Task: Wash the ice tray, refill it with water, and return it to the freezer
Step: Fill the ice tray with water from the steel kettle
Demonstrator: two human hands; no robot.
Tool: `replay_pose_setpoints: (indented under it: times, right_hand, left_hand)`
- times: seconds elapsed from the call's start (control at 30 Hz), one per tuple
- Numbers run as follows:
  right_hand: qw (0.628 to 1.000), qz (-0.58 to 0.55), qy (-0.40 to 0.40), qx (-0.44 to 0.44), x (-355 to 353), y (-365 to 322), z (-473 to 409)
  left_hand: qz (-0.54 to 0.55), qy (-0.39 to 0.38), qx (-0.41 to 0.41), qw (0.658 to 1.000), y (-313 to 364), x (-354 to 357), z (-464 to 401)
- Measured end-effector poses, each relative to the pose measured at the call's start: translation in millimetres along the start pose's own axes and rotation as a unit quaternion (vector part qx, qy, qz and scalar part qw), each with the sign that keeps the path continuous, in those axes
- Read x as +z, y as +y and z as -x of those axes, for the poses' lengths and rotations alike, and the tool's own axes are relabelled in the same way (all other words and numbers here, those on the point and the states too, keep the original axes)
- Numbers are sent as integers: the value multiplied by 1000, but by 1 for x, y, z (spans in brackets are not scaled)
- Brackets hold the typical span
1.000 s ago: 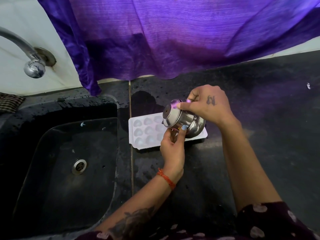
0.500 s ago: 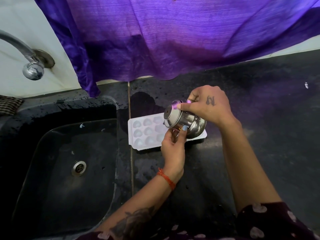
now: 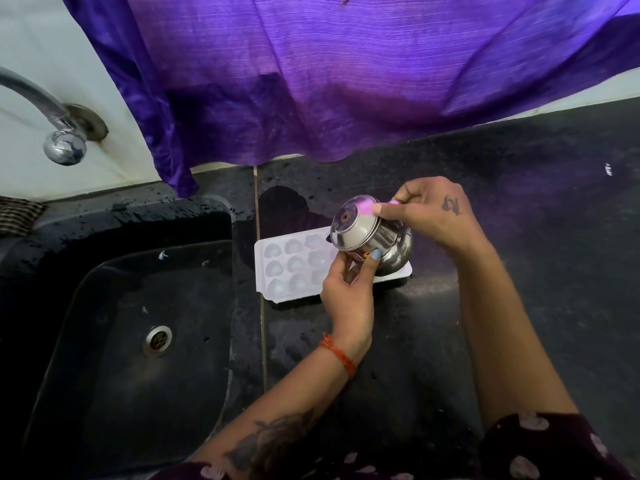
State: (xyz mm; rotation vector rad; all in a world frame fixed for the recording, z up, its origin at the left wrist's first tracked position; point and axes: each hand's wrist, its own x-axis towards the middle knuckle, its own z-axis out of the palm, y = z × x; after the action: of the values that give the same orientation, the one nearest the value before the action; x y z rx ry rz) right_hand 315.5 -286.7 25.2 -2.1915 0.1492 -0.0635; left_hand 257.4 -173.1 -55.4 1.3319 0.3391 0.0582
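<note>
I see a wet black stone counter (image 3: 519, 306) with a dark sink (image 3: 104, 341) set in its left side, a chrome tap (image 3: 52, 123) on the white wall (image 3: 34, 46), and a purple cloth (image 3: 346, 71) hanging above.

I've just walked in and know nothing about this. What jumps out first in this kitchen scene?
Probably the big purple cloth hanging across the top, over the dark counter. Below it, at the centre, the left hand and the right hand hold a shiny steel pot tipped over a white ice tray with heart-shaped cups. To the left lies a black sink.
</note>
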Motion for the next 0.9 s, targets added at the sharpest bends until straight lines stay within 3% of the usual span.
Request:
replay_pose_setpoints:
  times: [0.9]
  right_hand:
    - [984, 171, 36, -33, -12, -13, 7]
  left_hand:
    - [12, -71, -91, 993, 2, 13, 5]
